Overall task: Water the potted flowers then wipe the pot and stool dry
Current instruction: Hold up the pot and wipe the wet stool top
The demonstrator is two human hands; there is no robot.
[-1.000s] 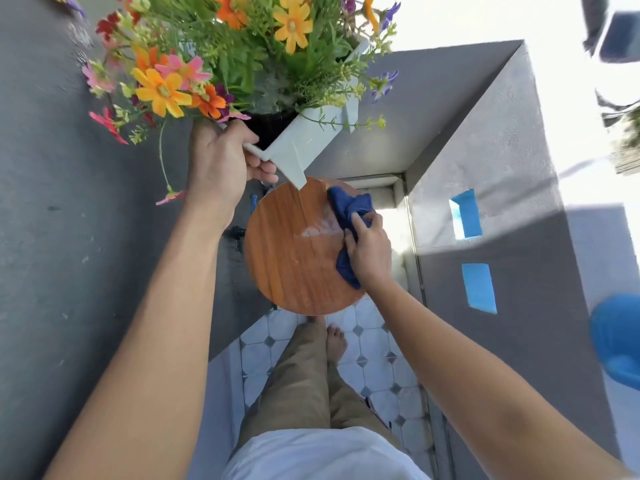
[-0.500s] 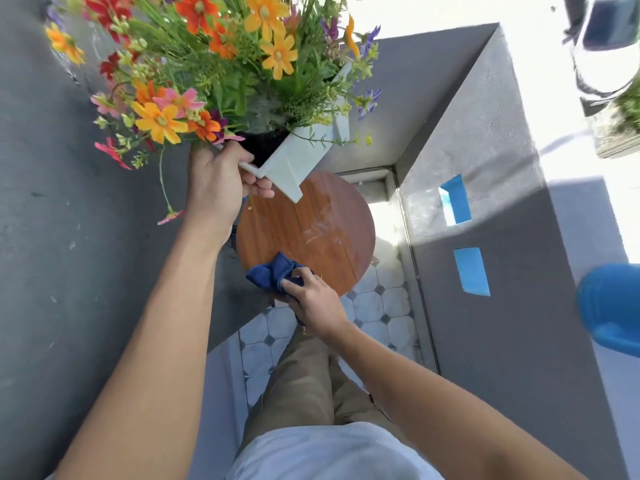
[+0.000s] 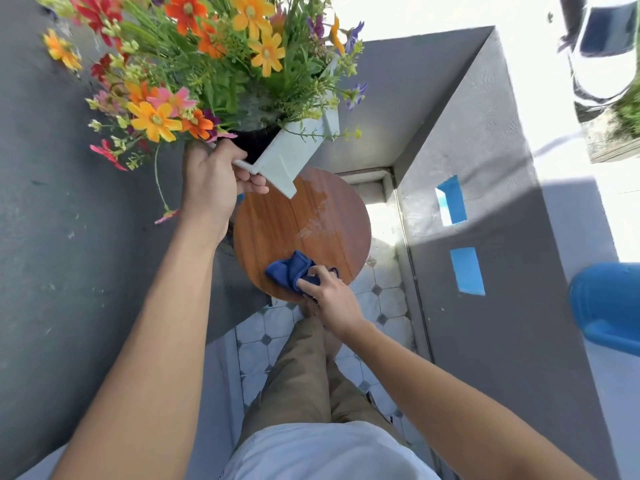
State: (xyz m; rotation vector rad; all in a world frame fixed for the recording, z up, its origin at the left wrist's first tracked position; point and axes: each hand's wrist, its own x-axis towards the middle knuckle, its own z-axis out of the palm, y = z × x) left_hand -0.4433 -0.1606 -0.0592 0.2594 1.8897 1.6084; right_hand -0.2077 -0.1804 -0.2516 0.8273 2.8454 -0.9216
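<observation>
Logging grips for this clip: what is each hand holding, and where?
Left hand grips the white pot by its rim corner; right hand clutches the bunched blue cloth.

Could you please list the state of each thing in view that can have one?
Pot: lifted off the stool, tilted, held by its rim.
Stool: top bare of the pot, wet streaks across the middle.
Cloth: bunched, pressed on the stool's near edge.
Left hand: closed on the pot rim.
Right hand: closed on the cloth.
</observation>
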